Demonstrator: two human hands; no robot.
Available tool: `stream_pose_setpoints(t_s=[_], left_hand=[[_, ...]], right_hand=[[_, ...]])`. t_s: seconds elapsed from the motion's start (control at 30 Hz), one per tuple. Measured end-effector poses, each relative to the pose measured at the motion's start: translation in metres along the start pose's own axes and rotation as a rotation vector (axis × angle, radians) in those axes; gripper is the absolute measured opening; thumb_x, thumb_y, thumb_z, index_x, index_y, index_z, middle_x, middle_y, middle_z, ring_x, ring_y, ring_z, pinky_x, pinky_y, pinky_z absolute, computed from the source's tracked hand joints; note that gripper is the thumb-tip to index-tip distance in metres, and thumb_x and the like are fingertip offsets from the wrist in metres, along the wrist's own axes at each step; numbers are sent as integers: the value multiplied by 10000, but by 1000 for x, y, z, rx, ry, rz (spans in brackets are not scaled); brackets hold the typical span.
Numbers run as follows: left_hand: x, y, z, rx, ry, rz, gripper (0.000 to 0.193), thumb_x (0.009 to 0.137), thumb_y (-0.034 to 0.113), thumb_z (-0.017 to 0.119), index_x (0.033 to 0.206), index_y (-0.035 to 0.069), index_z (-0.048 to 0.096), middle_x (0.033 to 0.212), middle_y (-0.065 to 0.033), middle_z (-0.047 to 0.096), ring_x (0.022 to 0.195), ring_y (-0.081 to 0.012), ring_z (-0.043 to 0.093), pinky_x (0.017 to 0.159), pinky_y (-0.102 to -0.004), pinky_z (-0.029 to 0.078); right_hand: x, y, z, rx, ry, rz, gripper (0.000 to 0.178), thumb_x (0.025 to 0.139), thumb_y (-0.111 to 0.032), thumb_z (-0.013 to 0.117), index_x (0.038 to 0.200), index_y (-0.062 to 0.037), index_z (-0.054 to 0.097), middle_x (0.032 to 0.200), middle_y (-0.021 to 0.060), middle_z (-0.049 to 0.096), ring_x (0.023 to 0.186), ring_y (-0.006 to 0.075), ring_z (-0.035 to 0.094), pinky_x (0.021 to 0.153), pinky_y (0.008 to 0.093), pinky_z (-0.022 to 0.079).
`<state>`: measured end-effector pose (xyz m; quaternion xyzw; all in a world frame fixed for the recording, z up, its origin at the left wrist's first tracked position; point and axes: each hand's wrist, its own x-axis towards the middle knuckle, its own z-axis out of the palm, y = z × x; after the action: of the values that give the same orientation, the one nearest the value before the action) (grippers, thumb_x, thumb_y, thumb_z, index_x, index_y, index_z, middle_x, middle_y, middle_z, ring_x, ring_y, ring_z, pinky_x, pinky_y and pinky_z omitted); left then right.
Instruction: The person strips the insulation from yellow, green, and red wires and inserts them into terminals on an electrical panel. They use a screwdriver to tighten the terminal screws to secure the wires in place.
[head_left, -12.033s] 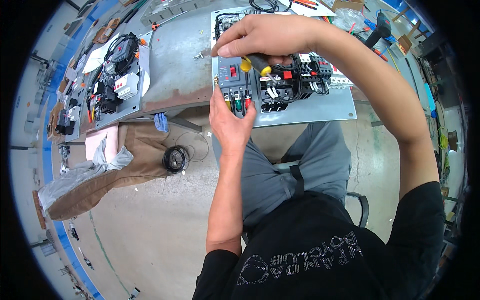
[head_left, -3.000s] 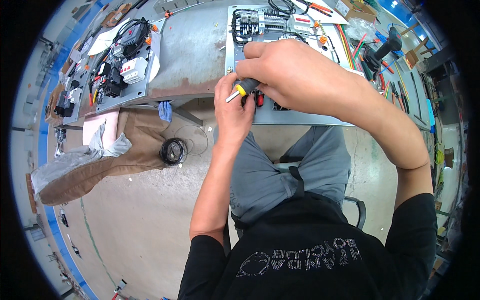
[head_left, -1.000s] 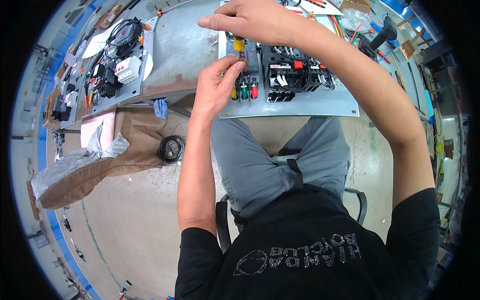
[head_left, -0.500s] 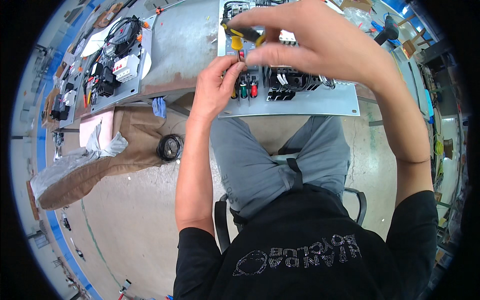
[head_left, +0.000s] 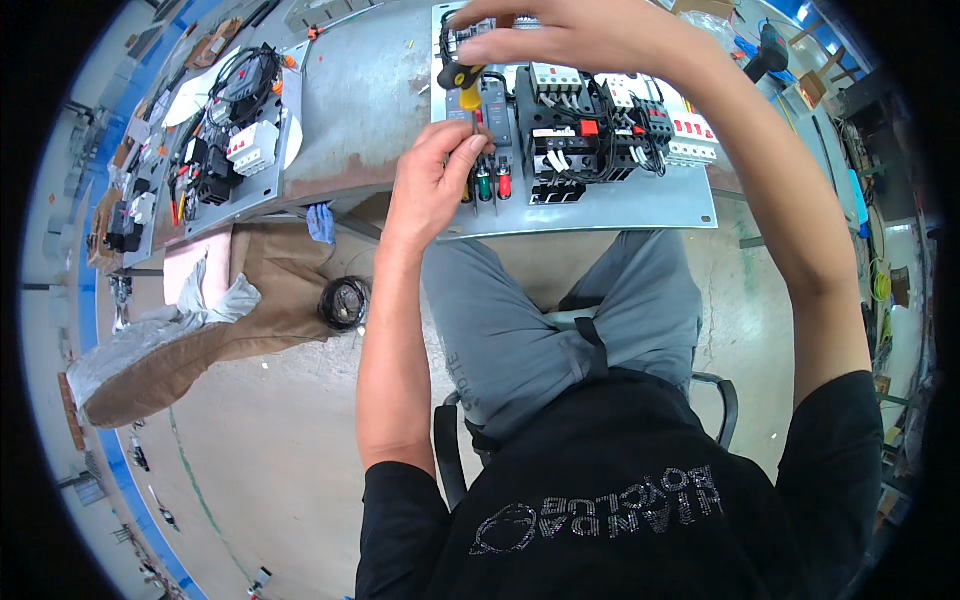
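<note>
A grey metal panel (head_left: 640,205) carries black and white electrical modules (head_left: 585,135), wires and small red and green push buttons (head_left: 493,185). My right hand (head_left: 570,35) grips a screwdriver (head_left: 465,90) with a yellow and black handle, its shaft pointing down at the panel's left part. My left hand (head_left: 435,180) pinches the lower end of the shaft against the panel, beside the push buttons.
A second grey panel (head_left: 225,140) with black parts and cables lies on the workbench (head_left: 365,105) to the left. A blue cloth (head_left: 320,222), a coil of black wire (head_left: 345,302) and brown bags (head_left: 180,330) lie below. A power drill (head_left: 765,50) sits at the upper right.
My right hand has moved left and up along the panel with the screwdriver. My left hand stays at the panel's left edge, now pinching the shaft.
</note>
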<state>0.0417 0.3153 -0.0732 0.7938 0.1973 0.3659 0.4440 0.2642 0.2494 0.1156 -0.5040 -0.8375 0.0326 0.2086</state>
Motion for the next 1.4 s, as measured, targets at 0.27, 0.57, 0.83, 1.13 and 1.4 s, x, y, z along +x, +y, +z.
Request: stream_pose_setpoints(t_s=[0.27, 0.57, 0.83, 1.13, 1.4], left_hand=[[-6, 7, -6, 25, -9, -133, 193, 1027, 147, 669, 1092, -16, 748, 1061, -143, 751, 1049, -256, 692, 955, -351, 535], [0, 2, -1, 114, -33, 66, 189, 1026, 143, 662, 1090, -5, 762, 1115, -134, 737, 1157, -283, 653, 1009, -381, 513], [-9, -4, -5, 103, -41, -14, 179, 1017, 123, 666, 1085, -15, 757, 1127, -143, 722, 1159, -275, 648, 1008, -375, 508], [-7, 1, -1, 108, -23, 37, 224, 1039, 166, 664, 1127, -10, 772, 1200, -135, 704, 1205, -244, 635, 1038, -366, 494], [-7, 17, -5, 60, -61, -127, 199, 1006, 143, 669, 1130, 24, 770, 1155, -136, 729, 1152, -284, 656, 1005, -401, 525]], right_hand=[[-1, -44, 22, 116, 3, -285, 500, 1018, -398, 666, 1302, 13, 672, 1081, 218, 712, 1039, 401, 679, 946, 482, 526], [-6, 15, 0, 31, -3, -28, 543, 1028, -434, 662, 1327, 19, 664, 1151, 246, 723, 1059, 398, 701, 922, 447, 547], [0, -56, 23, -32, -35, -238, 505, 1066, -414, 565, 1337, 3, 653, 1189, 244, 703, 1284, 434, 580, 1083, 548, 423], [-7, 1, -2, -50, -61, -24, 548, 1019, -426, 678, 1341, 17, 659, 1160, 210, 706, 996, 366, 694, 921, 441, 513], [-5, -69, 23, -113, -41, -310, 539, 1059, -415, 595, 1420, -14, 602, 1265, 208, 687, 1348, 474, 539, 1138, 573, 369]])
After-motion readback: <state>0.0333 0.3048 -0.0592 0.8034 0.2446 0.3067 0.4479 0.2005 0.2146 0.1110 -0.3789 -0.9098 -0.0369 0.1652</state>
